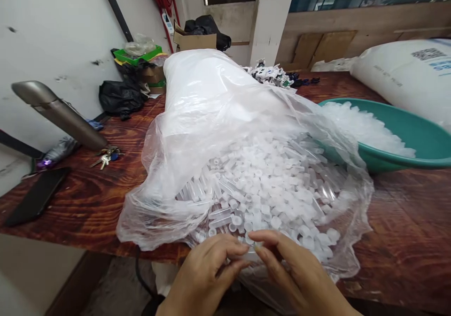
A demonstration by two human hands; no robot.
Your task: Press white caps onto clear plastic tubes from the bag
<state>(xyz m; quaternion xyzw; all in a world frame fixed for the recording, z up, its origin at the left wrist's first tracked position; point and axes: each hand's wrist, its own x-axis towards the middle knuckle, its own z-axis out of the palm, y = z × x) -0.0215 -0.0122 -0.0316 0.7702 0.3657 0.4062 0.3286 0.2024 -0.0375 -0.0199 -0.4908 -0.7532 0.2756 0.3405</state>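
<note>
At the table's front edge, my left hand [211, 271] pinches a small translucent plastic tube [251, 256] between thumb and fingers. My right hand [294, 269] meets it at the tube's other end, thumb and index finger closed around something small that I cannot make out. Just beyond both hands lies a heap of clear plastic tubes [220, 221] mixed with whitish translucent caps [276, 222]. The heap spills from the mouth of a large clear plastic bag [155, 208], whose loose film spreads over the table on either side.
A green basin [416, 119] of translucent pieces stands to the right, before a white sack [391, 72]. Leftward on the wooden table [95, 198] are a phone [38, 196], keys [104, 160] and a metal flask [66, 119]. Boxes and black bags [121, 95] sit farther back.
</note>
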